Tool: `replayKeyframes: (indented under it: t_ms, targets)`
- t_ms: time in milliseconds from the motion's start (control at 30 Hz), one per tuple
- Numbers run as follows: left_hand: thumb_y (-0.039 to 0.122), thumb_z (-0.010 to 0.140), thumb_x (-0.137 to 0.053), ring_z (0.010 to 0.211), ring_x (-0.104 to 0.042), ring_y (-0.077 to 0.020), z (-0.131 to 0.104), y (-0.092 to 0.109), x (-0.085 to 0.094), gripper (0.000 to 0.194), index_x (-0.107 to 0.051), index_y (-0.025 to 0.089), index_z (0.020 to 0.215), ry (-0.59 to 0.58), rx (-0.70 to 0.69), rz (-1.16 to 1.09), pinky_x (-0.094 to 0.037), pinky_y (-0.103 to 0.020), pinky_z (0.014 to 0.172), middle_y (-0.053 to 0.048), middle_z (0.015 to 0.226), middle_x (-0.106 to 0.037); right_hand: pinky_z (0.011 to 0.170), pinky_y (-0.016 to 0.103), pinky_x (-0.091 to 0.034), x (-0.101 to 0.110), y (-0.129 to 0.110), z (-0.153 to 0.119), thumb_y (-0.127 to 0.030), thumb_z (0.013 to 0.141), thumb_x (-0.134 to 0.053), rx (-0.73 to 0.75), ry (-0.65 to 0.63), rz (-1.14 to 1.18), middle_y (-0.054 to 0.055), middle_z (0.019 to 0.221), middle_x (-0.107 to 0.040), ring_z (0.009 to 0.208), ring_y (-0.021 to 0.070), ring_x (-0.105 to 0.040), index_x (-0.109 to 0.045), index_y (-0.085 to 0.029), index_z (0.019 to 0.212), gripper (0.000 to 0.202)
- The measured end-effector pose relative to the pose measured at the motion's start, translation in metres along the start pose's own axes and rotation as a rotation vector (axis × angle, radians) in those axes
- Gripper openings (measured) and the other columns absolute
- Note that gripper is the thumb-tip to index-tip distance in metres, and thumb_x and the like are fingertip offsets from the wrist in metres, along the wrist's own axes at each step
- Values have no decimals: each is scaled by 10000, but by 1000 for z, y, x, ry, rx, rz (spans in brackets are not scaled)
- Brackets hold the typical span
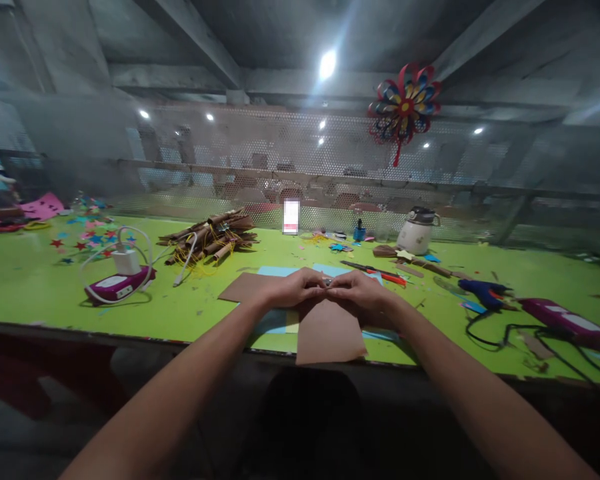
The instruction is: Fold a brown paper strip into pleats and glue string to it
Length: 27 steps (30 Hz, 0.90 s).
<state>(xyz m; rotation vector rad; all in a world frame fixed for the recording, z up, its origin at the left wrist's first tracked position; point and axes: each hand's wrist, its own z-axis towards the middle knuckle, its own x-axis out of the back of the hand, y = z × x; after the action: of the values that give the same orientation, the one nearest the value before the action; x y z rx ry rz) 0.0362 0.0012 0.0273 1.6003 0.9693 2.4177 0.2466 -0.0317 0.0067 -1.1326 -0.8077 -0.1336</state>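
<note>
A sheet of brown paper (330, 333) lies in front of me, its near end reaching over the table's front edge. My left hand (300, 287) and my right hand (357, 290) meet at its far end, fingers bent and pinched on the paper. Between the fingertips a small shiny bit shows, too small to name. Under my left wrist is another brown paper piece (245, 287). Light blue paper (273, 322) lies partly hidden beneath the brown sheet. Just beyond my right hand rest orange-handled scissors (393, 277).
Rolled brown paper sticks (213, 237) are heaped at the back left. A purple power strip (117, 287) with a white plug and cable sits left. On the right are a blue glue gun (485, 292), its black cord and another purple power strip (567, 320). A lidded jug (416, 233) stands behind.
</note>
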Motion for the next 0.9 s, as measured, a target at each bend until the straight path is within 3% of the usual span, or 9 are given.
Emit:
replayKeyframes:
  t_ms: [167,467,700,900]
  targets:
    - [360,843,-505,600,-419,-99,-5,-2,9,282,-657,122,835,-71,102,-42,-327,-219,579,-18,686,-568,546,233,-305,6,1,0,-537,788,-544,-42,-33,63,-1,633,-518,567,95,-397,-640,-113,734,439]
    - [389,774,-593,544,-378,-81,-8,-7,16,283,-597,123,679,5,201,-140,-283,-211,520,13,585,-490,448,223,-240,11,-2,-5,-534,816,-518,-80,-56,121,-44,432,-439,405,70,-363,-502,-160,581,442]
    - [435,830,-521,587,-477,-100,-10,-1,19,315,-571,129,773,-103,219,-315,-380,-226,571,6,640,-502,405,207,-234,14,4,-7,-543,778,-571,-120,-46,316,-79,442,-387,367,52,-330,-472,-167,613,422]
    - [453,819,-541,550,-467,-93,-9,-5,20,334,-573,124,774,-70,203,-289,-391,-223,548,11,610,-500,381,200,-218,17,11,-7,-507,799,-575,-110,-129,388,-80,422,-402,339,52,-344,-496,-159,652,386]
